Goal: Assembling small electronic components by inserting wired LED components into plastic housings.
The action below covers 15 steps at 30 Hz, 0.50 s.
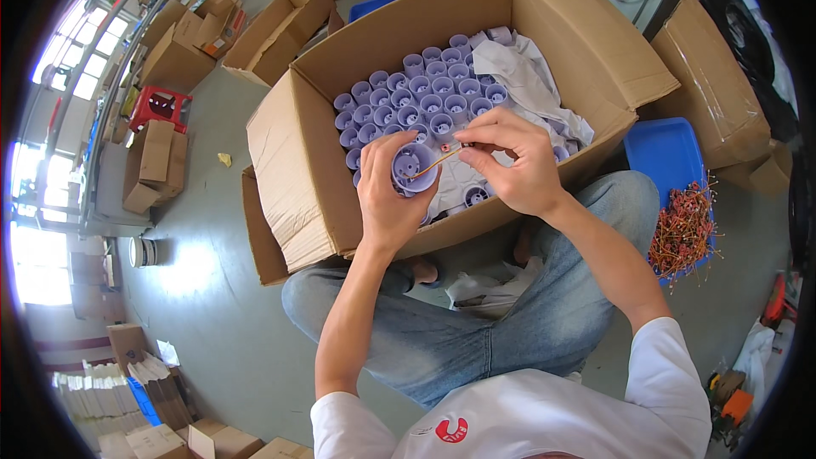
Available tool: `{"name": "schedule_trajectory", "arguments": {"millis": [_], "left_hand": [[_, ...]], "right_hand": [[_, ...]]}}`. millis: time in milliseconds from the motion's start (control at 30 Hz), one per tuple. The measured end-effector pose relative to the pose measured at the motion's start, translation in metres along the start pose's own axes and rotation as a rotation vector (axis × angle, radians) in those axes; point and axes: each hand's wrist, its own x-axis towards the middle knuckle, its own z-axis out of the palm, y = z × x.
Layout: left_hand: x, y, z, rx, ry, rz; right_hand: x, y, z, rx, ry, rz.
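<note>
Far left: flattened and open cardboard boxes (174, 51) on the grey floor, a red stool (159, 106) among them. Centre: big open carton (306, 170) packed with upright lilac plastic cups (416, 93), white wrapping paper (527, 76) over the right part. Left hand (387, 191) is wrapped around one lilac cup (414, 166), open mouth facing up toward the camera, held just above the carton's near edge. Right hand (518, 161) pinches a thin yellow wire (438, 161) between thumb and forefinger; the wire's long axis runs down-left from the pinch, free end at the cup mouth, touching or just inside, can't tell. Cup sits left of the right-hand pinch. Cup: short, round, ribbed inside. Right: blue tray (671, 153) holding a tangle of yellow-red wires (682, 229).
</note>
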Motion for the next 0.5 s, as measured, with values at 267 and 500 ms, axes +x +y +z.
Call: {"name": "schedule_trajectory", "arguments": {"millis": [267, 500], "left_hand": [[-0.005, 0.004, 0.006, 0.054, -0.145, 0.082], [-0.006, 0.009, 0.015, -0.039, -0.145, 0.063]], "right_hand": [[-0.008, 0.005, 0.017, -0.106, -0.045, -0.105], [-0.01, 0.006, 0.022, -0.121, -0.153, -0.011]]}}
